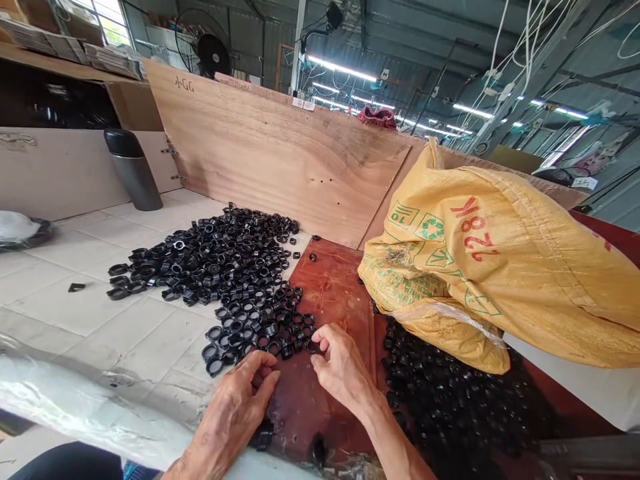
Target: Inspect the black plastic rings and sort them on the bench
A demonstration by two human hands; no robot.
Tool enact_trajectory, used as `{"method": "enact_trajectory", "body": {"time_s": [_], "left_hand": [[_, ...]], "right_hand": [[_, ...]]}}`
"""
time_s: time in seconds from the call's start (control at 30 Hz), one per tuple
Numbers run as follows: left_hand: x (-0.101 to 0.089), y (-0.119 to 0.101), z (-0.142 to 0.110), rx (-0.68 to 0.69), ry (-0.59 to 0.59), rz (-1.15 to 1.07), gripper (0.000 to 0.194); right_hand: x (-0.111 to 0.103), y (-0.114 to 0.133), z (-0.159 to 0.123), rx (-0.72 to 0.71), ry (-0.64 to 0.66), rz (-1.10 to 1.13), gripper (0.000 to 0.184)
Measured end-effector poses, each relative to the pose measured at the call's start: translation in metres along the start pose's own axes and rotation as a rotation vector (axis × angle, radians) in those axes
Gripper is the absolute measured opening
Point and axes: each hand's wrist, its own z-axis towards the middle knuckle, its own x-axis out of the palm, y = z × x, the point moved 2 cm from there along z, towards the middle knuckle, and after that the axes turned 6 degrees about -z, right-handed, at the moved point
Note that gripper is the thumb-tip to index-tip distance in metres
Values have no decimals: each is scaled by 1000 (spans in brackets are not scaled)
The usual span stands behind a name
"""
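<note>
Black plastic rings (220,257) lie in a large heap in front of me, and its near edge reaches both hands. My right hand (340,367) pinches one black ring (313,346) between thumb and forefinger at the heap's right edge. My left hand (237,407) is beside the near edge of the heap, its fingers curled toward the thumb. Whatever is inside that curl, if anything, is hidden. Under the left wrist, a few dark pieces (264,435) are partly covered.
A yellow woven sack (500,267) leans at the right above a second mass of small black parts (450,393). Plywood boards (280,147) wall the back. A dark bottle (134,172) stands at the left. Red-brown board (333,287) covers the middle.
</note>
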Motion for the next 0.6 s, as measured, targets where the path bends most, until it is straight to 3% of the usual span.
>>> {"method": "enact_trajectory", "body": {"time_s": [0.1,0.23,0.33,0.47,0.6], "left_hand": [[-1,11,-1,-1,-132,22,10],[-8,15,-7,-120,-239,228,12],[-7,9,-7,-47,-207,371,25],[-2,6,-7,53,-160,451,24],[-3,3,-7,85,-134,411,26]], "right_hand": [[11,7,-6,-145,41,64,35],[29,18,-14,-305,150,-2,44],[35,16,-14,-256,135,-102,30],[35,10,-12,-208,69,-145,15],[30,9,-11,-122,2,122,19]]}}
